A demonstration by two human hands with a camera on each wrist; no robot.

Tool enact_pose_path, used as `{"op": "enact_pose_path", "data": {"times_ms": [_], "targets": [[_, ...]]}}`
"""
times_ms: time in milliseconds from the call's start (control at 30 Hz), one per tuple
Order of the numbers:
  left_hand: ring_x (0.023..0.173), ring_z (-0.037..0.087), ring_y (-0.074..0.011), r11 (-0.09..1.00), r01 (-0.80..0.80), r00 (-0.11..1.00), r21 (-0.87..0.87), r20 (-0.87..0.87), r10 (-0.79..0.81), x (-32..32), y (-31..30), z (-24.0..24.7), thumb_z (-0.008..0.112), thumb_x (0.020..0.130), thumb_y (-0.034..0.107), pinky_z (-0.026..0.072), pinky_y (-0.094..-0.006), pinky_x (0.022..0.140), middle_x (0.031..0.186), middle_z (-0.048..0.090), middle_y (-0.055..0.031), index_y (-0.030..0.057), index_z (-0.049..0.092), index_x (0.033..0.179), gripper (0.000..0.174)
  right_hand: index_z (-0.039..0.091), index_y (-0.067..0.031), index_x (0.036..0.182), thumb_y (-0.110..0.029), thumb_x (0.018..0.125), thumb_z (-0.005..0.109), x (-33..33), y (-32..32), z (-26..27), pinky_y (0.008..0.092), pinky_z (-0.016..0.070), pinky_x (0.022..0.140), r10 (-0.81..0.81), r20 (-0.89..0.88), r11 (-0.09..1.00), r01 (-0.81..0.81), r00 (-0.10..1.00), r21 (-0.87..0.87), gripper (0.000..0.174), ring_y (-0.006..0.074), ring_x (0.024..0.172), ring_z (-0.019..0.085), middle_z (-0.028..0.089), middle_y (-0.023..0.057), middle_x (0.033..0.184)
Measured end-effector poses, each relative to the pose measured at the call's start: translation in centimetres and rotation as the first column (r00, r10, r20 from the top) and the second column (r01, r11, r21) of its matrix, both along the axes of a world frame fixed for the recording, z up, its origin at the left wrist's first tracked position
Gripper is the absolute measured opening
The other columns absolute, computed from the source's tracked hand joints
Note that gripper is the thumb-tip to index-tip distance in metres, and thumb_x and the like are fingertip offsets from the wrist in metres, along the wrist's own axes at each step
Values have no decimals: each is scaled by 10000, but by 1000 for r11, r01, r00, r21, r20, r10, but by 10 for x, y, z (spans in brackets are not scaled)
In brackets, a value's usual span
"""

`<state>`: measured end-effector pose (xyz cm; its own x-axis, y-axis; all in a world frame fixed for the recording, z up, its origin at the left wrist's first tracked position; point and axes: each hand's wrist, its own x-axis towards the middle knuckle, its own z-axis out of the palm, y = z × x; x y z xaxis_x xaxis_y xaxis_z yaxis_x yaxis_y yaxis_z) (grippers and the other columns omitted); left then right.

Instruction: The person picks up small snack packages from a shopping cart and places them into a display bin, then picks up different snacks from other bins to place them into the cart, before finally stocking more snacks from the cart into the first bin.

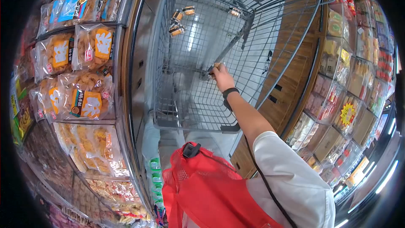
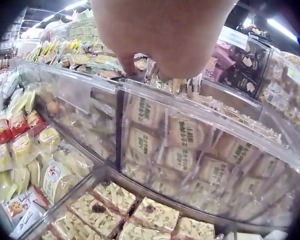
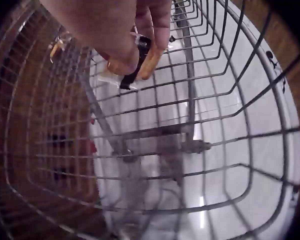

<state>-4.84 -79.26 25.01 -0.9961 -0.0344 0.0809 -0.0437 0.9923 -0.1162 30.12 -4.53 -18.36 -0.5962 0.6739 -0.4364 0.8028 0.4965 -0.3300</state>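
Note:
My right hand (image 1: 221, 78) reaches down into a wire shopping cart (image 1: 230, 128). Its thumb and fingers pinch a small clear-wrapped snack packet (image 3: 149, 65), orange-brown with a black band, above the wire mesh in the right wrist view. Several small packets (image 1: 188, 10) with orange and black labels lie toward the cart's far end. In the left wrist view, my left hand (image 2: 162, 35) hangs over a clear-walled display bin, close above packaged snacks (image 2: 97, 60). Its fingertips are largely hidden behind the hand, so I cannot tell whether it holds anything.
Shelves of bagged snacks (image 1: 93, 101) rise along the left side. Wooden cabinets (image 1: 291, 67) and stacked packs (image 1: 348, 114) line the right. A red mesh-panelled garment or bag (image 1: 202, 185) is close to my body. Wrapped biscuits (image 2: 185, 135) fill a bin below my left hand.

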Motion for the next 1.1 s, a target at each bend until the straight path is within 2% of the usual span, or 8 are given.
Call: {"op": "enact_pose_path", "data": {"times_ms": [367, 467, 567, 600, 700, 833, 867, 1100], "targets": [[1480, 321, -420, 1000, -16, 1000, -4, -18, 16, -4, -5, -7, 652, 1010, 395, 317, -471, 1196, 1645, 337, -197, 96, 238, 1654, 821, 584, -100, 1276, -185, 855, 771, 13, 15, -20, 477, 567, 860, 269, 36, 944, -270, 963, 191, 469, 322, 1100, 643, 628, 94, 1203], [1472, 336, -417, 1000, -20, 1000, -1, -15, 20, -6, -7, -10, 654, 1010, 382, 327, -469, 1191, 1637, 350, -198, 95, 248, 1651, 812, 658, -125, 1205, -203, 809, 818, 16, 8, -17, 476, 550, 882, 287, 219, 956, -294, 933, 1, 434, 331, 1095, 641, 681, 96, 1114], [1465, 351, -413, 1000, -27, 999, -2, -23, 27, -7, -7, -13, 657, 1010, 370, 337, -467, 1185, 1630, 363, -199, 94, 258, 1648, 802, 723, -141, 1094, -209, 778, 843, 7, 23, -2, 482, 534, 914, -30, 75, 994, 37, 997, -104, 345, 336, 1111, 640, 718, 94, 1054], [1462, 356, -412, 999, -32, 999, -1, -25, 32, -7, -7, -14, 658, 1010, 366, 340, -466, 1183, 1627, 367, -200, 94, 262, 1647, 799, 745, -136, 1007, -190, 755, 858, 2, 31, 2, 487, 526, 937, -51, 65, 994, 57, 997, -91, 282, 352, 1124, 636, 705, 94, 1160], [1454, 371, -409, 999, -35, 999, -1, -36, 35, -8, -8, -13, 661, 1009, 354, 350, -463, 1177, 1620, 380, -201, 92, 272, 1645, 789, 748, -143, 1014, -161, 721, 878, 4, 49, -5, 493, 530, 940, 51, -11, 996, -50, 999, 76, 321, 371, 1120, 628, 676, 107, 1209], [1444, 391, -404, 999, -54, 997, -1, -52, 54, -2, -10, -17, 664, 1009, 338, 363, -460, 1169, 1610, 397, -203, 91, 286, 1641, 777, 659, -119, 1175, -157, 665, 915, -3, 69, -13, 491, 527, 965, 40, 159, 990, -17, 986, -141, 571, 371, 1184, 597, 633, 126, 1249], [1442, 396, -403, 998, -61, 996, 8, -58, 61, -2, -10, -18, 665, 1009, 334, 367, -460, 1167, 1608, 401, -203, 91, 289, 1640, 774, 603, -94, 1232, -204, 670, 921, -4, 68, -12, 493, 528, 956, 74, 148, 995, -62, 986, -83, 655, 381, 1183, 596, 634, 127, 1250], [1424, 431, -395, 994, -101, 991, 26, -83, 103, 17, -16, -23, 672, 1008, 305, 390, -454, 1153, 1591, 431, -206, 88, 314, 1634, 753, 696, -60, 1082, -290, 800, 819, 0, 48, -39, 489, 547, 929, 96, 138, 989, -79, 986, -124, 384, 381, 1055, 669, 702, 147, 1079]]}}
